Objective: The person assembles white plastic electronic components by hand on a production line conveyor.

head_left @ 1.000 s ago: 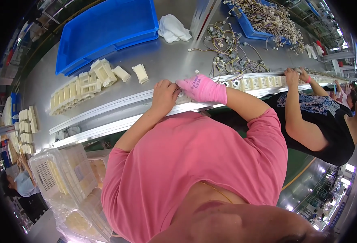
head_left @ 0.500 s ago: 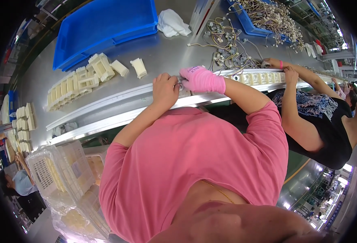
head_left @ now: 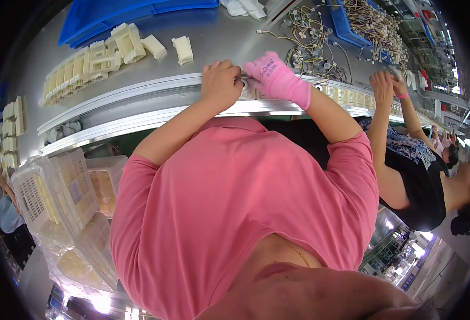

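Observation:
My left hand (head_left: 222, 85) is bare and rests at the metal track (head_left: 165, 88), its fingers curled over the far rail and its thumb toward my right hand. Close beside it is my right hand (head_left: 277, 79), in a pink knit glove, its fingers bent down into the track. A pale block with a round metal part (head_left: 246, 89) shows in the track between the hands. Whatever the fingertips grip is hidden. Several cream plastic housings (head_left: 74, 72) stand in a row beyond the track, and a single cream housing (head_left: 182, 50) lies nearer my left hand.
A blue tray (head_left: 133, 12) and a white cloth (head_left: 244, 8) lie at the back. Tangled wires (head_left: 304, 40) and a blue bin of wired parts (head_left: 349, 26) are at right. A co-worker (head_left: 413, 186) stands at the right. Clear plastic crates (head_left: 58, 197) stack at lower left.
The view has shifted, so the bench sits higher. My right hand has drawn slightly away from the left, showing the round metal part. The co-worker's hands have come together.

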`<state>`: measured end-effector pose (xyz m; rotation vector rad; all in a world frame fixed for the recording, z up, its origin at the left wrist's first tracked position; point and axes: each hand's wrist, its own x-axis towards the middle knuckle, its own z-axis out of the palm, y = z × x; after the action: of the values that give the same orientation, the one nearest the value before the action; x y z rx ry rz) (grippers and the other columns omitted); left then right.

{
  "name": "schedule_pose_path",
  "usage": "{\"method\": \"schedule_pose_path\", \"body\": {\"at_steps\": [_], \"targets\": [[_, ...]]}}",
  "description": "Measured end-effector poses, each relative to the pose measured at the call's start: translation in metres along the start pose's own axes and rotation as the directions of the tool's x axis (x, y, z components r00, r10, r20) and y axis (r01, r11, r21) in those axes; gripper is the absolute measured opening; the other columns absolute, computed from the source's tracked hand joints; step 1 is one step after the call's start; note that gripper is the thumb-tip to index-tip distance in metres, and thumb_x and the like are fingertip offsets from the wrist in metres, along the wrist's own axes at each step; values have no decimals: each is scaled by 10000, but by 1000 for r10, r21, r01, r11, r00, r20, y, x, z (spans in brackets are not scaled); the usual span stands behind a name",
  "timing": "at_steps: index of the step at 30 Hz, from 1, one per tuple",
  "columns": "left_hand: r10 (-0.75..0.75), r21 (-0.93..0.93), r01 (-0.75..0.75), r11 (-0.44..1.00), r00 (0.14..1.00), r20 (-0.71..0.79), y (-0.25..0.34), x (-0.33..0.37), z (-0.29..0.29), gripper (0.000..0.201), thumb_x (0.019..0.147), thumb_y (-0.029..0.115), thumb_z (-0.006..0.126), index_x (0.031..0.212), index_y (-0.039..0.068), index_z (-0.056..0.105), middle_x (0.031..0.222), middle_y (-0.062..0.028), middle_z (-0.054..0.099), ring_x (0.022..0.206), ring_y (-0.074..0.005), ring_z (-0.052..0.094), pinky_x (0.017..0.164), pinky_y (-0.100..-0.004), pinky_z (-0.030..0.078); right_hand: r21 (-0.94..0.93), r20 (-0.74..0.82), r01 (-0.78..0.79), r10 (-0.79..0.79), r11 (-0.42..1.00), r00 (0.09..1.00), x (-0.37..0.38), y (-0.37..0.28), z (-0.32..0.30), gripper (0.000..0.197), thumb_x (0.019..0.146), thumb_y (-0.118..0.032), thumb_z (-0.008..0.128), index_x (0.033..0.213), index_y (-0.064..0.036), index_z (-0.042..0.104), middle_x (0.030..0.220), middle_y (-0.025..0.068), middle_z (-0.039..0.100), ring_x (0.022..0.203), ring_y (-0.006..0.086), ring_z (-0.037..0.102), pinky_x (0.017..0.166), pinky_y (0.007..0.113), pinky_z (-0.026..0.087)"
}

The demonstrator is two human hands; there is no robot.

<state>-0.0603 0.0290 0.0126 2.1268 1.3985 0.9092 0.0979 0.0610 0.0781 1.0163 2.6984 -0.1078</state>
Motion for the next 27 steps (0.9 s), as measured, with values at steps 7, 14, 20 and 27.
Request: {"method": "schedule_pose_path", "body": {"at_steps": [7, 14, 20, 27], "targets": [[55, -15, -56, 998, 998, -29, -2, -3, 1, 90, 657, 82, 573, 747, 75, 580, 799, -46, 520, 815, -236, 487, 716, -355, 324, 17, 75, -41, 39, 999, 996, 3, -6, 3, 186, 766, -229, 521, 907, -109, 501, 711, 75, 595, 732, 243, 595, 759, 369, 341], [126, 55, -124, 991, 992, -30, 4, 1, -2, 94, 669, 90, 572, 760, 70, 564, 799, -74, 505, 822, -259, 486, 705, -374, 331, 425, -4, -24, 28, 905, 1000, 7, 32, 9, 211, 726, -240, 583, 859, -82, 537, 721, 88, 595, 737, 261, 594, 771, 364, 372], [174, 9, -173, 985, 984, -47, -4, -1, 2, 123, 694, 100, 568, 811, 65, 549, 802, -92, 500, 815, -276, 484, 726, -382, 335, 119, 5, -598, 602, 793, 799, 27, 140, 44, 357, 733, -271, 564, 1032, -75, 568, 1040, 130, 568, 954, 273, 568, 777, 372, 455], [2, -380, 8, 925, 1000, 27, -6, -1, 2, 202, 695, 31, 577, 895, 27, 546, 846, -102, 530, 798, -246, 514, 749, -338, 373, 85, 253, -753, 717, 652, 650, 5, 191, 110, 411, 716, -203, 543, 1115, -102, 537, 1144, 129, 518, 1068, 277, 514, 821, 399, 451]]}}
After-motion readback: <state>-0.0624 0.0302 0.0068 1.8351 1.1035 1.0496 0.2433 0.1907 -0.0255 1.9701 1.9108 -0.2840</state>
